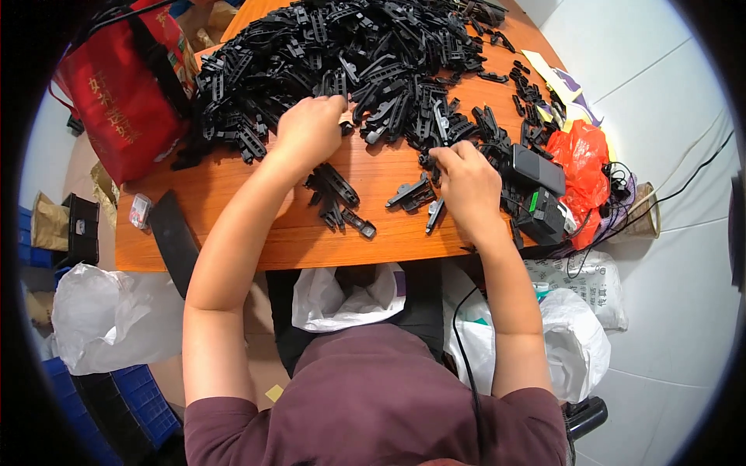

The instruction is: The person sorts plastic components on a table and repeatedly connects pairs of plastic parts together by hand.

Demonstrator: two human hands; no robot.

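Observation:
A big heap of black plastic clip parts (350, 54) covers the far half of an orange wooden table (233, 225). My left hand (311, 128) rests at the heap's near edge, fingers curled onto one of the black parts there. My right hand (466, 186) sits lower and to the right, fingers bent down among loose black parts; whether it grips one is hard to see. Between the hands lie small groups of the same parts (336, 198), and two more (412, 194) just left of my right hand.
A red bag (124, 93) stands at the table's left end. A black box-shaped device (536, 167), a red plastic bag (583, 155) and cables sit at the right end. White sacks (350, 299) hang below the front edge. Blue crates (140, 404) stand on the floor at left.

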